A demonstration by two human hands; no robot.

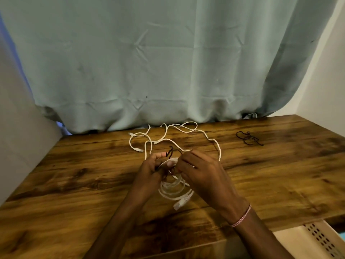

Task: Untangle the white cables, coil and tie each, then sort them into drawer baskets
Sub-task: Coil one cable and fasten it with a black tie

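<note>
coil held up for tying, loose cable left behind it

a coiled white cable (172, 186) is held just above the worktop (74, 174) between both hands, its loops hanging down and its plugs (183, 200) dangling at the lower end. the coil is gripped at its top, presumably so that the loops are kept gathered while a dark tie (170, 151) is worked round them. the left hand (152, 168) is closed on the upper part of the coil, with the tie pinched near its fingertips; the right hand (196, 166) is closed on the same spot from the other side. the tying step is judged to be in hand and not yet finished, since the ends of the tie stick up loose.

behind the hands a second white cable (175, 134) is spread in open loops on the worktop; it seems left there until the first is bound. whether it is one cable or two cannot be told. well apart, at the far right, spare dark ties (249, 138) are laid within reach.

how the tie runs round the coil is hidden by the fingers, and the knot, if any, cannot be made out. a perforated drawer basket (321, 238) is cut off at the lower right corner, its contents unseen. the back of the worktop is covered by a green curtain (168, 62).
</note>
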